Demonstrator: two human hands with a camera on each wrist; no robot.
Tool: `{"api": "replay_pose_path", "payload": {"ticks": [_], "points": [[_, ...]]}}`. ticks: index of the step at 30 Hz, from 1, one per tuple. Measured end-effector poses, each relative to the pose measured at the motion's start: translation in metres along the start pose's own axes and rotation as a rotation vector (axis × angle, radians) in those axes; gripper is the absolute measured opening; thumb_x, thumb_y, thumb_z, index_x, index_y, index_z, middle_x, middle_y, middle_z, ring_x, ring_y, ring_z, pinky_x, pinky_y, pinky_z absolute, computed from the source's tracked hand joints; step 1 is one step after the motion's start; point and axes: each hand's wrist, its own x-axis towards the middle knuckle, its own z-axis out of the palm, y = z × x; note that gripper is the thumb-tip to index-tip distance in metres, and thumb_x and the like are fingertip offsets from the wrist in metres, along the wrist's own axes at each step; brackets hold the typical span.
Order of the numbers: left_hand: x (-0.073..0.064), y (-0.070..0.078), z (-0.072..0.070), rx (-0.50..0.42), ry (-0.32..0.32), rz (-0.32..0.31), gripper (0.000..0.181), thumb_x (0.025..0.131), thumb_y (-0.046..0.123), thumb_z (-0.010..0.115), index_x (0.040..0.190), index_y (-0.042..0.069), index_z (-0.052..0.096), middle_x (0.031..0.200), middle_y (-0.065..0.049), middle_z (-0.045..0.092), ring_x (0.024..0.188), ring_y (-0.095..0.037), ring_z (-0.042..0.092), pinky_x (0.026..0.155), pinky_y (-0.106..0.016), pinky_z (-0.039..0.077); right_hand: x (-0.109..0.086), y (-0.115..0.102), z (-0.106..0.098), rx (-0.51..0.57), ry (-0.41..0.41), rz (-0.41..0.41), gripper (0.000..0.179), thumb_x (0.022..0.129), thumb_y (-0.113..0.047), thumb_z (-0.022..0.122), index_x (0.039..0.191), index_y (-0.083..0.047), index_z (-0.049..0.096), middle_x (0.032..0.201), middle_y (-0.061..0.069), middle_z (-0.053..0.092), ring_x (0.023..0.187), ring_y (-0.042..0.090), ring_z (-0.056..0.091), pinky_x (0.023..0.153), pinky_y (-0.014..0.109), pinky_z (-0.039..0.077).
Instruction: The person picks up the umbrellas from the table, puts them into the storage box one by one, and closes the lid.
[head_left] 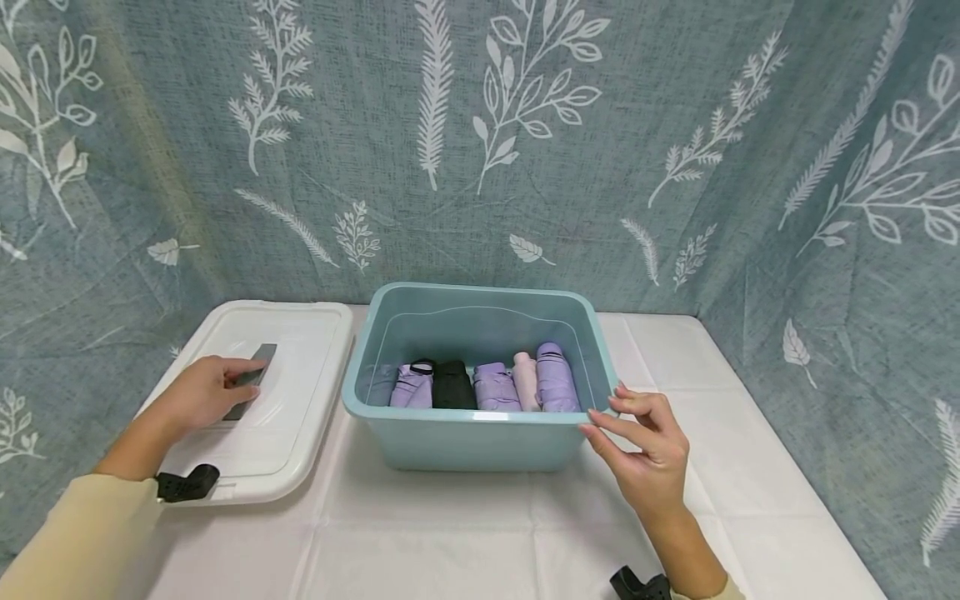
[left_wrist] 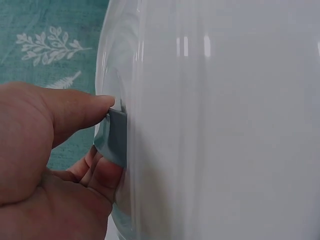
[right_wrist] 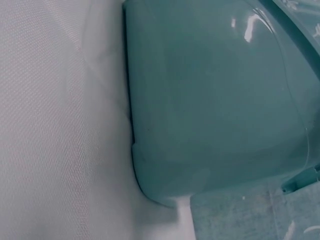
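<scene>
My left hand [head_left: 213, 392] grips the grey handle [head_left: 264, 354] on the white lid [head_left: 300, 400], which lies flat on the table at the left. In the left wrist view, the thumb and fingers close around the grey handle [left_wrist: 118, 137]. At the near right corner of the blue-green storage bin [head_left: 472, 446], my right hand [head_left: 652, 454] holds the rim with its fingertips. Inside the bin stand rolled, folded umbrellas, among them a purple one [head_left: 555, 379], a black one [head_left: 452, 385] and a slim pink item [head_left: 526, 382]. The right wrist view shows the bin's outer wall [right_wrist: 215, 100], without the hand.
A white cloth [head_left: 420, 542] covers the table. Blue-grey curtains [head_left: 360, 125] with white leaf prints hang behind it and at both sides. The lid's right edge lies close beside the bin's left end.
</scene>
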Motion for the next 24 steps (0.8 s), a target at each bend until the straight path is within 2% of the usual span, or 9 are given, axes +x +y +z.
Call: {"api": "replay_pose_path", "payload": {"ticks": [7, 18, 21, 24], "points": [[-0.004, 0.005, -0.01, 0.008, 0.03, 0.011, 0.055, 0.101, 0.016, 0.064, 0.149, -0.004, 0.048, 0.081, -0.005, 0.046, 0.071, -0.016, 0.039, 0.057, -0.029, 0.032, -0.001, 0.001, 0.0, 0.002, 0.002, 0.004, 0.025, 0.081, -0.017, 0.088, 0.082, 0.006, 0.08, 0.089, 0.027, 0.06, 0.109, 0.024, 0.067, 0.106, 0.032, 0.054], [-0.007, 0.019, -0.026, -0.014, 0.079, 0.048, 0.054, 0.101, 0.016, 0.063, 0.15, -0.001, 0.048, 0.069, 0.0, 0.037, 0.055, -0.011, 0.031, 0.049, -0.03, 0.032, -0.004, 0.002, -0.001, -0.007, -0.003, 0.009, 0.026, 0.081, -0.019, 0.088, 0.083, 0.006, 0.081, 0.09, 0.026, 0.06, 0.109, 0.024, 0.066, 0.107, 0.031, 0.053], [-0.006, 0.025, -0.031, 0.002, 0.096, 0.059, 0.054, 0.101, 0.017, 0.064, 0.15, 0.0, 0.049, 0.077, -0.005, 0.044, 0.063, -0.014, 0.036, 0.053, -0.03, 0.032, -0.004, 0.002, -0.001, -0.003, -0.003, 0.007, 0.026, 0.081, -0.018, 0.088, 0.083, 0.006, 0.08, 0.09, 0.026, 0.06, 0.109, 0.023, 0.066, 0.107, 0.031, 0.053], [-0.005, 0.029, -0.036, 0.02, 0.108, 0.066, 0.054, 0.102, 0.019, 0.064, 0.15, 0.001, 0.05, 0.093, -0.013, 0.052, 0.077, -0.019, 0.041, 0.059, -0.029, 0.033, -0.003, 0.001, -0.001, -0.005, -0.006, 0.005, 0.026, 0.082, -0.019, 0.088, 0.083, 0.006, 0.08, 0.09, 0.026, 0.06, 0.109, 0.024, 0.066, 0.107, 0.031, 0.053]]}}
